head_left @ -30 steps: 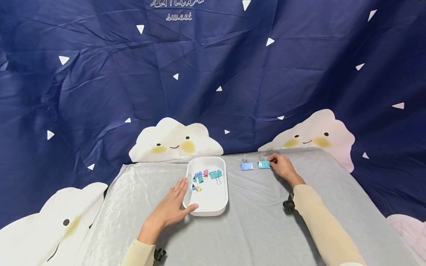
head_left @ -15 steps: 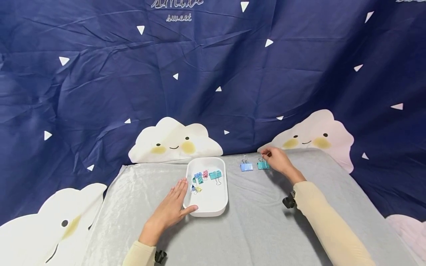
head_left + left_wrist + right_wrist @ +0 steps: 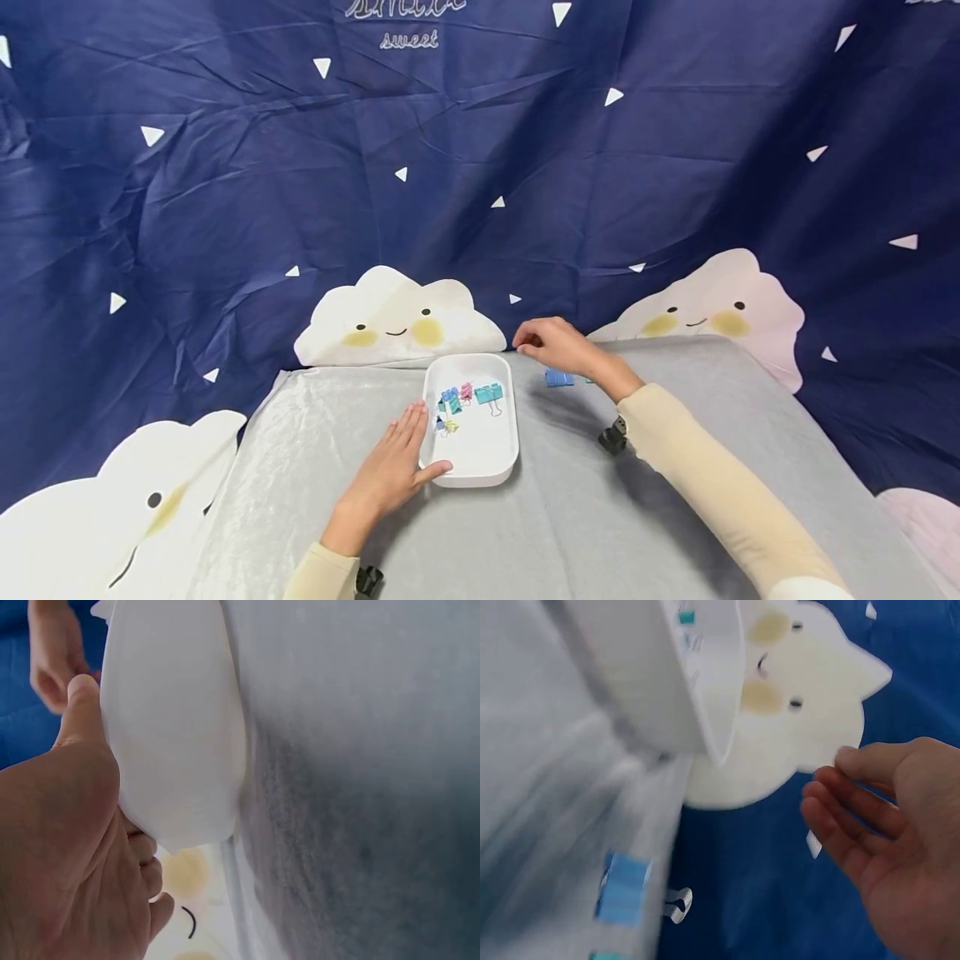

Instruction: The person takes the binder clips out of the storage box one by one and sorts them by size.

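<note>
A white tray stands on the grey cloth, with teal, blue, pink and yellow binder clips in it, such as a teal binder clip. My left hand rests against the tray's left side and near corner, fingers extended and thumb spread along the rim. Above the cloth, right of the tray's far corner, hovers my right hand, its fingers loosely bent and holding nothing. Beneath that arm lies a blue binder clip. A teal binder clip beside it is mostly hidden by the wrist.
The grey cloth covers the tabletop. A dark blue backdrop with white clouds hangs directly behind the far edge, close to the tray and loose clips.
My right hand has left the teal binder clip on the cloth and moved left towards the tray. My left hand stays at the tray.
</note>
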A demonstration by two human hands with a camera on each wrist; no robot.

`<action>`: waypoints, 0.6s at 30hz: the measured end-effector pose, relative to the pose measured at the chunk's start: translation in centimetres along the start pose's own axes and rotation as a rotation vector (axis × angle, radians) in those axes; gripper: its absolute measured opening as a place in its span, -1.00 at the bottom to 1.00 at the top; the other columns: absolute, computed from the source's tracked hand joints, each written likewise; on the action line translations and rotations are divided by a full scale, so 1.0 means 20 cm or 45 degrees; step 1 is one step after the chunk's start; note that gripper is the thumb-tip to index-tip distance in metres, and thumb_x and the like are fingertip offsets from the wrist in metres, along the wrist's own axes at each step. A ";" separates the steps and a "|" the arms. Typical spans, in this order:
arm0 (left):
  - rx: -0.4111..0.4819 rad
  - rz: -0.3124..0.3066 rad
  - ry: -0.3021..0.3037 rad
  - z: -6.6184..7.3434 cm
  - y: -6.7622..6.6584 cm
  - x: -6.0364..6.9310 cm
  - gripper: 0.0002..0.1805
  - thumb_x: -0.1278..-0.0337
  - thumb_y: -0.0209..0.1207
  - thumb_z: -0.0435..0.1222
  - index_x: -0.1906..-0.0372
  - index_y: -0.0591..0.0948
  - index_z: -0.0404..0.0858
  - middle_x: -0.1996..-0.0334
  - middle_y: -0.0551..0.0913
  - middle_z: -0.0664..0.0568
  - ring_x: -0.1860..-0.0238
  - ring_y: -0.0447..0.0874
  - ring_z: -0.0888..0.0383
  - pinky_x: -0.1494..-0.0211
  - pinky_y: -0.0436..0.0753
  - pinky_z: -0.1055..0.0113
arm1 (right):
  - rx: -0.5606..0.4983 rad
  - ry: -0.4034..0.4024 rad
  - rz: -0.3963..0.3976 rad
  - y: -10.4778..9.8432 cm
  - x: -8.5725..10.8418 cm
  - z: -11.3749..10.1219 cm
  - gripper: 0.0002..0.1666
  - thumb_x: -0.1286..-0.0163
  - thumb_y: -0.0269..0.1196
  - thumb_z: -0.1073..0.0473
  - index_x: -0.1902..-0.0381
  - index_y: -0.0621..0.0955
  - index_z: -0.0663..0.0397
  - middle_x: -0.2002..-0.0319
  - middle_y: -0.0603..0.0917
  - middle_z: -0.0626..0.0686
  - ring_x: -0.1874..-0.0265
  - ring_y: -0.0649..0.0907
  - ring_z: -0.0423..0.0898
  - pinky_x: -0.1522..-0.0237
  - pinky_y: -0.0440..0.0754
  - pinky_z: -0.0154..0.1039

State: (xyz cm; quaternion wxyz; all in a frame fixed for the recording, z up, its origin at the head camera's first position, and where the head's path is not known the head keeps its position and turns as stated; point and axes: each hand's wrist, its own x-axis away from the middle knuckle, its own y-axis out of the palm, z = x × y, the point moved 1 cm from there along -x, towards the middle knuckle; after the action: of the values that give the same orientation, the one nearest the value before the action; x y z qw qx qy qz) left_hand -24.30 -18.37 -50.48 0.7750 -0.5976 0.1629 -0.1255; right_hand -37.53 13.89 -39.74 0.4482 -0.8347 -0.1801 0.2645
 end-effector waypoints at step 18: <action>-0.085 0.052 -0.034 0.03 0.03 0.00 0.12 -0.43 0.06 0.36 -0.68 0.14 -0.42 -0.71 0.12 -0.24 -0.73 0.06 -0.17 -0.77 0.17 -0.12 | 0.180 -0.097 -0.374 0.22 -0.25 -0.25 -0.90 -0.50 0.33 0.24 0.13 0.78 0.09 0.17 0.81 -0.02 0.15 0.72 -0.12 -0.02 0.74 -0.16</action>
State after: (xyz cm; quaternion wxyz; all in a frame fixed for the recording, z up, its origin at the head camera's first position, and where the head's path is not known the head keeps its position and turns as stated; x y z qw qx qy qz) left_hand -24.00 -17.79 -50.87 0.7591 -0.6214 0.1687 -0.0961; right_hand -38.23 5.46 -39.79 0.5326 -0.7551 -0.2981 0.2395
